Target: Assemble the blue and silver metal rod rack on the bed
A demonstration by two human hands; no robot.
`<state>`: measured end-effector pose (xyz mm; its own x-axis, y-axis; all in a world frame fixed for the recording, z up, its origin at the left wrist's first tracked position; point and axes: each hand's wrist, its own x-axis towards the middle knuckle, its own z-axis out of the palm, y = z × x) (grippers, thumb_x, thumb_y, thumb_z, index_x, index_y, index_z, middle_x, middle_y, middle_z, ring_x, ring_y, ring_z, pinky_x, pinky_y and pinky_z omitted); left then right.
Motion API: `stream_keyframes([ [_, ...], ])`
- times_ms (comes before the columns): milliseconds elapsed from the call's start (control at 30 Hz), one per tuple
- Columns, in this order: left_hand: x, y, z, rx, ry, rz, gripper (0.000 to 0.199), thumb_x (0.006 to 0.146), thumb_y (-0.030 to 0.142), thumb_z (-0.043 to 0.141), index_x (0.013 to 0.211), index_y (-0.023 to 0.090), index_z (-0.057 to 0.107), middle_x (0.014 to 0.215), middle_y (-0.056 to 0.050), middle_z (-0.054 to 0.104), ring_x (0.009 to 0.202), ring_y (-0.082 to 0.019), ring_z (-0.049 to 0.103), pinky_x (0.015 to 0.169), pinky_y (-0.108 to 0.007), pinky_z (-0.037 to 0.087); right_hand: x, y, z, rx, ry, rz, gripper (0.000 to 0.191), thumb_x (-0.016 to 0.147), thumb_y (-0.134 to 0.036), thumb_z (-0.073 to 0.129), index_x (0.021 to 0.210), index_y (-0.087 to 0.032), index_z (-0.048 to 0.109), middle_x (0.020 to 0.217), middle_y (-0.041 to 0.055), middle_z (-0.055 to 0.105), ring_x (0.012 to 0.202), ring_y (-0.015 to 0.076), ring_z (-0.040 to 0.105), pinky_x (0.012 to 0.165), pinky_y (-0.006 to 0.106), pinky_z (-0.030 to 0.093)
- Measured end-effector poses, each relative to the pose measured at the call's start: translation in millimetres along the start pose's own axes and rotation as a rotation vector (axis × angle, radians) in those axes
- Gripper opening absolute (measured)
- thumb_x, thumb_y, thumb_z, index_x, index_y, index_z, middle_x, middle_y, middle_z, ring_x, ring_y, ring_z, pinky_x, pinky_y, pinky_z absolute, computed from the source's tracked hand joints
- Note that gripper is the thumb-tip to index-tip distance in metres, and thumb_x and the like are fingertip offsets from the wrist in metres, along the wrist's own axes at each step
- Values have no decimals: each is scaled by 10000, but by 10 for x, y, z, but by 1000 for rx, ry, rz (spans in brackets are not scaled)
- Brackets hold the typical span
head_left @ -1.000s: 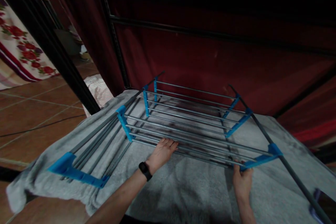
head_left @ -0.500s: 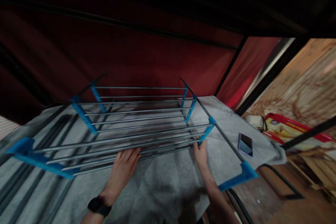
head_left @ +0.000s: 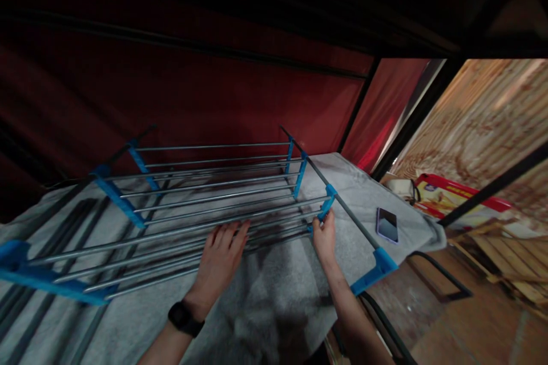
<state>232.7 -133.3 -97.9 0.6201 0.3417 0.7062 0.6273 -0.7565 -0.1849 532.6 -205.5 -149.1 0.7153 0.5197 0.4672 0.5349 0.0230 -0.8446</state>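
Observation:
A rack of grey metal tubes [head_left: 205, 183] with blue plastic brackets lies on a grey cloth [head_left: 274, 308]. My left hand [head_left: 222, 254] rests over the front tubes near their middle, its fingers loosely stretched and the fingertips at the upper tube. A dark watch [head_left: 186, 319] is on that wrist. At the right end of these tubes, my right hand [head_left: 324, 239] is closed around a blue bracket [head_left: 329, 205], thumb on the near side. Another blue bracket [head_left: 379, 271] stands at the near end of the right-hand pole, past the cloth's edge.
Several loose dark tubes [head_left: 68, 234] lie under the rack's left side. A phone [head_left: 387, 224] rests on the cloth to the right. Beyond it are a red and yellow box [head_left: 458, 197] and wooden slats [head_left: 500, 262]. Red fabric [head_left: 205, 91] hangs behind on a dark frame.
My left hand has moved right and up along the tubes. My right hand has shifted up on the bracket and grips it higher. The view has turned slightly to the right.

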Motion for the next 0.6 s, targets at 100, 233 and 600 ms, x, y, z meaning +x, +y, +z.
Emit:
stream_keyframes([
  [100,82,-19,60,12,-87,-13,272,1015,218,550,1248,140,668,1014,-114,725,923,-279,657,851,-432,454,8,-23,10,-10,0,52,469,886,-372,479,1320,-196,512,1285,151,630,1172,276,595,1053,459,454],
  [233,52,12,93,-12,-193,-55,241,1025,194,529,1219,156,668,977,-79,725,907,-260,655,837,-424,439,-3,-33,23,-102,24,102,472,854,-407,494,1272,-187,504,1137,131,648,1010,284,622,942,455,496],
  [600,65,132,-42,-110,-252,-153,320,1039,280,532,1339,184,586,1129,-65,721,1047,-228,644,951,-409,457,11,123,-46,-130,-28,92,579,795,-471,616,1276,-170,501,902,7,545,669,191,503,690,388,483],
])
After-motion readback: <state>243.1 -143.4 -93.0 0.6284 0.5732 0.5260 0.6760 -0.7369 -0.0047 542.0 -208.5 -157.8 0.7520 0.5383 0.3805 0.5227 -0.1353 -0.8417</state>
